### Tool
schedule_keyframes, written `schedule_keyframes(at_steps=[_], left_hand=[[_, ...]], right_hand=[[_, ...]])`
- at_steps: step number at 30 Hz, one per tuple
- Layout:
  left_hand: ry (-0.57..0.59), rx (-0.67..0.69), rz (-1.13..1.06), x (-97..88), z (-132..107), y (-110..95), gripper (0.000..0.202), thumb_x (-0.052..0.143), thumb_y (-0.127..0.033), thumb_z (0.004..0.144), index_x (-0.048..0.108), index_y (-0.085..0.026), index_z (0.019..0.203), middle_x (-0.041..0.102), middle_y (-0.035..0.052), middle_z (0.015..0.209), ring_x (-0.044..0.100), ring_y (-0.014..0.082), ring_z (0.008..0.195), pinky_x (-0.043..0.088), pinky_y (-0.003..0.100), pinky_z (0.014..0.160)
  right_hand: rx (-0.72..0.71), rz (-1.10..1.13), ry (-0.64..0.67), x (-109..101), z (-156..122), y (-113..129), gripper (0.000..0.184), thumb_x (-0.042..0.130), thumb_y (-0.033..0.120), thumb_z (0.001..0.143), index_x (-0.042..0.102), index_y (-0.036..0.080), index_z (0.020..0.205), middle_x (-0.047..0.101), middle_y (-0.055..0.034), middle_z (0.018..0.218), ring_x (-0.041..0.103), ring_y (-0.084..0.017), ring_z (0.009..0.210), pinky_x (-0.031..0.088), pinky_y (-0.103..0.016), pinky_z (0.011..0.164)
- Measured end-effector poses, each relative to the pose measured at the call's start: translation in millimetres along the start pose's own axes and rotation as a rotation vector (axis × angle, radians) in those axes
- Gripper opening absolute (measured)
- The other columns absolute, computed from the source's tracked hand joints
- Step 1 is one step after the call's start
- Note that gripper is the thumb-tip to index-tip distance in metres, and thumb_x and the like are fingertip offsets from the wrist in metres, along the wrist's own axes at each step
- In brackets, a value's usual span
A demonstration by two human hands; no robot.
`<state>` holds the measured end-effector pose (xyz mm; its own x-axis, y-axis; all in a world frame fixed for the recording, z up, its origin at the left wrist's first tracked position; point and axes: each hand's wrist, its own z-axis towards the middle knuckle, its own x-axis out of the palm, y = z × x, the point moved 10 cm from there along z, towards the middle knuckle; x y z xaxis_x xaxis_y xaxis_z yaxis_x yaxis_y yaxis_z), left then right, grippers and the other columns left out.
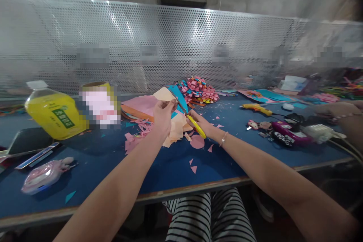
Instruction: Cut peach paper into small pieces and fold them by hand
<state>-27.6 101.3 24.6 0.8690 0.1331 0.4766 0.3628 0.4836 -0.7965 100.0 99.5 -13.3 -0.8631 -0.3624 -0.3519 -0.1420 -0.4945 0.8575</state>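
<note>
Pinched in my left hand is a piece of pale orange paper, raised above the table. My right hand grips yellow-handled scissors, whose blades point up and left, close to the paper's right side; I cannot tell whether they touch it. Beneath my hands lie cut pale orange pieces, with a pink round piece beside them. Pink scraps are heaped left of my left wrist. Behind are stacked pink and orange sheets and a blue sheet.
A mound of folded paper pieces stands behind my hands, before a perforated metal screen. To the left are a yellow liquid jug and a pink clear case. On the right lie a yellow glue gun and another person's hand.
</note>
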Motion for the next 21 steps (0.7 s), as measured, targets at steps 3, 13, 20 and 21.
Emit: schedule_keyframes(at_steps=[3, 13, 20, 21], left_hand=[[0.003, -0.017, -0.023, 0.4, 0.0, 1.0, 0.013, 0.067, -0.017, 0.06, 0.056, -0.014, 0.064, 0.059, -0.0012, 0.062, 0.056, 0.007, 0.058, 0.044, 0.023, 0.064], [-0.083, -0.123, -0.041, -4.2, -2.4, 2.7, 0.017, 0.067, -0.016, 0.062, 0.05, -0.014, 0.059, 0.058, -0.0005, 0.057, 0.058, 0.0081, 0.057, 0.047, 0.026, 0.07], [-0.05, -0.132, -0.043, -4.4, 0.3, 3.2, 0.015, 0.067, -0.019, 0.06, 0.053, -0.014, 0.059, 0.06, 0.0004, 0.056, 0.059, 0.0092, 0.056, 0.048, 0.026, 0.069], [-0.04, -0.13, -0.034, -4.1, 1.0, 3.1, 0.014, 0.066, -0.02, 0.06, 0.053, -0.014, 0.059, 0.06, 0.0005, 0.056, 0.059, 0.0096, 0.056, 0.048, 0.026, 0.067]], right_hand=[[0.0, -0.02, 0.012, 1.7, 1.3, -4.5, 0.028, 0.049, 0.042, 0.076, 0.033, 0.02, 0.072, 0.034, 0.0056, 0.065, 0.03, -0.008, 0.057, 0.027, -0.023, 0.054], [-0.112, -0.2, 0.023, 4.2, 2.3, 3.4, 0.029, 0.046, 0.042, 0.079, 0.028, 0.021, 0.073, 0.034, 0.0054, 0.064, 0.032, -0.009, 0.059, 0.029, -0.024, 0.057], [-0.003, -0.122, -0.048, -3.7, 3.5, -4.8, 0.03, 0.048, 0.046, 0.076, 0.033, 0.02, 0.076, 0.039, 0.005, 0.064, 0.035, -0.009, 0.058, 0.03, -0.024, 0.055], [0.02, -0.086, -0.043, -3.5, 3.2, -7.5, 0.031, 0.049, 0.047, 0.076, 0.034, 0.02, 0.076, 0.038, 0.0055, 0.063, 0.034, -0.008, 0.057, 0.03, -0.024, 0.054]])
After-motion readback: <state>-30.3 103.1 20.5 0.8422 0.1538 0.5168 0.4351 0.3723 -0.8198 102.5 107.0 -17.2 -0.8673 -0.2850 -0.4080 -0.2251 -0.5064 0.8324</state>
